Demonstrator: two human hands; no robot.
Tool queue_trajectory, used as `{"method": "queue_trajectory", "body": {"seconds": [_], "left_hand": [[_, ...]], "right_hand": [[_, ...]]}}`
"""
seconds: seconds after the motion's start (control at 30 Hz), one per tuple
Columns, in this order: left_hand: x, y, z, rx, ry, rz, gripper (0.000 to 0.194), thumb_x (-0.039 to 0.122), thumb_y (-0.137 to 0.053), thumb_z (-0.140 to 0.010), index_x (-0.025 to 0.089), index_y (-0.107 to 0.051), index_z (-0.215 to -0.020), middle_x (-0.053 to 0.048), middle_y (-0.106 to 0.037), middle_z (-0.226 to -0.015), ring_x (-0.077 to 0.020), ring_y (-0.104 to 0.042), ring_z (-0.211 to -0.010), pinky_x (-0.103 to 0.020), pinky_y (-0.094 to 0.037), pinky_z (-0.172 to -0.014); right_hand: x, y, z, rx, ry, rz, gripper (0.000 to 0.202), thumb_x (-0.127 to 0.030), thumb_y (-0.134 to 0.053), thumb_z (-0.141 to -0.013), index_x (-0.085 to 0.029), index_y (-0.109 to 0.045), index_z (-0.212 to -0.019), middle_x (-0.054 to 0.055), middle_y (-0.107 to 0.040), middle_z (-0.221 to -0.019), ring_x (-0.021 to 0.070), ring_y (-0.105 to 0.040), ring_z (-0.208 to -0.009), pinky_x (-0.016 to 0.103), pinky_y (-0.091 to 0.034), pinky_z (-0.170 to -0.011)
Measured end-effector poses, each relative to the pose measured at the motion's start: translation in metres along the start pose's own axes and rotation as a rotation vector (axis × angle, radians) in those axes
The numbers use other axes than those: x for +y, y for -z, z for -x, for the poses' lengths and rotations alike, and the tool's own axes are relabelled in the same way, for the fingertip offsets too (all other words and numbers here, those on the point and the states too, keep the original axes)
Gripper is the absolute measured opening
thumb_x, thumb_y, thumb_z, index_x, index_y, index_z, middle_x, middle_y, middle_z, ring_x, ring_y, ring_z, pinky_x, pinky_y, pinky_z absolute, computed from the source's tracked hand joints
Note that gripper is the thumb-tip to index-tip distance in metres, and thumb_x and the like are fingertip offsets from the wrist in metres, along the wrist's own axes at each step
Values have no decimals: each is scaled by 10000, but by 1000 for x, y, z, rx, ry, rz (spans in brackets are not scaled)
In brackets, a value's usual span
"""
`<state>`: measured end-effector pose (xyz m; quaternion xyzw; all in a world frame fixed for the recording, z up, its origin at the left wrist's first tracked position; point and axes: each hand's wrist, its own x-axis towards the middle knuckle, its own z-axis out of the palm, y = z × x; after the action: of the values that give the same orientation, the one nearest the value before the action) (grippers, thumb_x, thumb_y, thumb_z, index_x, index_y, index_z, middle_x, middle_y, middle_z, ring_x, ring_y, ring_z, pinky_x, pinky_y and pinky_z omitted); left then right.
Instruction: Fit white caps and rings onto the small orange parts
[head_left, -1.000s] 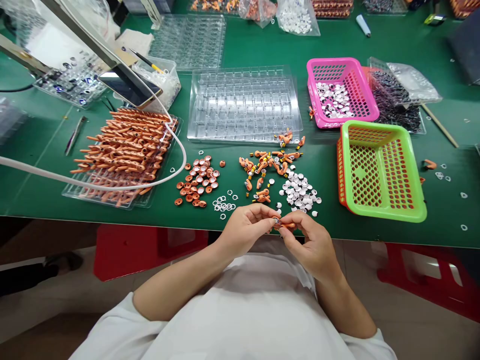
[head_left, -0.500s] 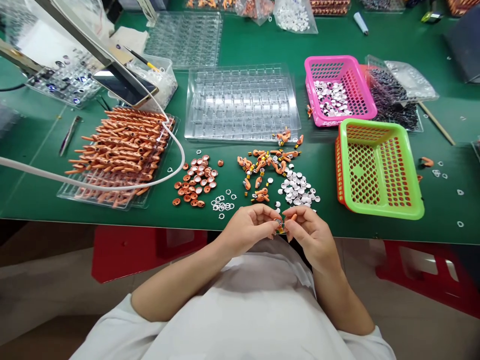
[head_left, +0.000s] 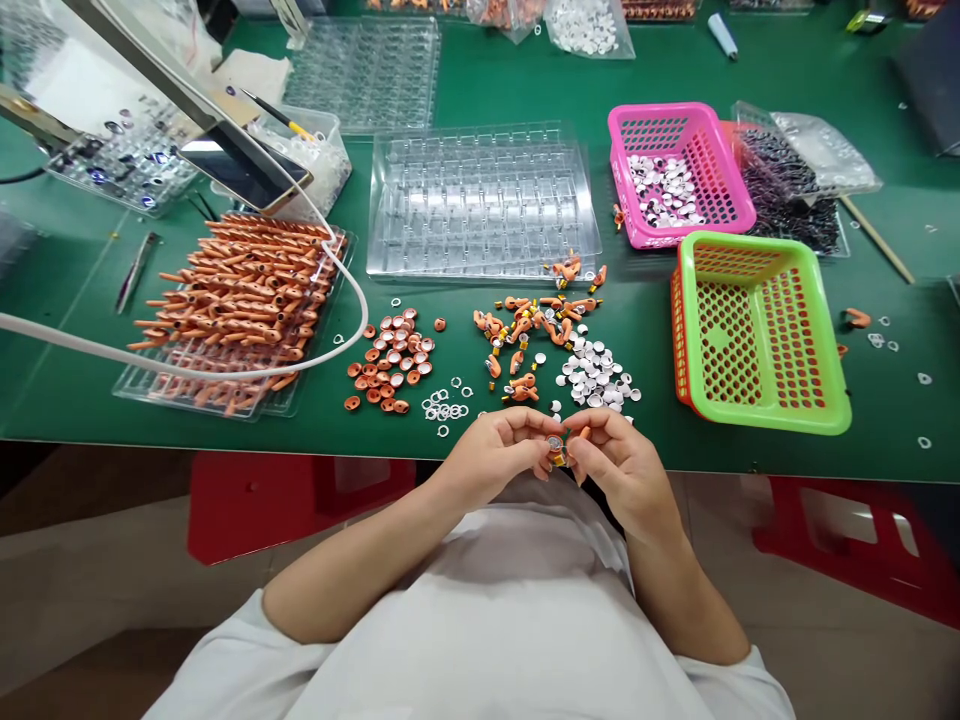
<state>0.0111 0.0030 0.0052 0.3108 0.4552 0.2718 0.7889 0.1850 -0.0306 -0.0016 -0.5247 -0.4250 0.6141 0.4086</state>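
Both my hands meet at the near edge of the green table [head_left: 480, 440], pinching one small orange part with a round grey-white face and a yellow piece [head_left: 556, 447]. My left hand [head_left: 501, 450] grips it from the left; my right hand [head_left: 621, 462] has its fingertips closed on the orange end at the right. Fingers partly hide the part. Just beyond lie several similar orange parts with yellow bits [head_left: 525, 325] and a pile of small white caps [head_left: 596, 375]. Left of these are thin white rings [head_left: 444, 408] and orange cups with white insides [head_left: 394, 360].
A green basket [head_left: 836, 350] and a pink basket [head_left: 622, 190] holding white pieces stand at the right. Clear plastic trays [head_left: 480, 200] lie behind. A stack of orange sticks [head_left: 247, 290] sits left, with a white cable [head_left: 360, 290] looping over it.
The part between my fingers has turned slightly, so its round face shows more. My hands stay almost in place; the view has shifted a little.
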Motion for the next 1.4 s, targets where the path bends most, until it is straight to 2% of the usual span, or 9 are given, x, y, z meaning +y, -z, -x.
{"method": "queue_trajectory", "body": {"seconds": [0.63, 1.03, 1.4], "left_hand": [[-2, 4, 2, -14, 34, 91, 217, 232, -751, -698, 112, -709, -874, -18, -683, -676, -106, -612, -593, -256, -511, -646], [3, -6, 6, 105, -55, -163, 127, 195, -709, -702, 123, -682, -804, -17, -676, -667, -121, -616, -598, -246, -514, -612], [1, -8, 11, 201, -217, -418, 103, 175, -656, -719, 147, -725, -790, -46, -737, -738, -162, -665, -660, -251, -541, -633]], "right_hand": [[-3, -1, 0, -22, 20, 27, 227, -378, -654, -858, -197, -606, -986, -29, -551, -665, 100, -533, -549, 218, -456, -512], [2, 5, 2, -70, 33, 93, 190, -350, -651, -874, -213, -611, -999, -20, -582, -739, 107, -556, -619, 221, -465, -575], [5, 5, 3, -80, 5, 84, 198, -365, -644, -878, -214, -607, -1001, -19, -598, -726, 119, -582, -620, 239, -488, -603]]}}
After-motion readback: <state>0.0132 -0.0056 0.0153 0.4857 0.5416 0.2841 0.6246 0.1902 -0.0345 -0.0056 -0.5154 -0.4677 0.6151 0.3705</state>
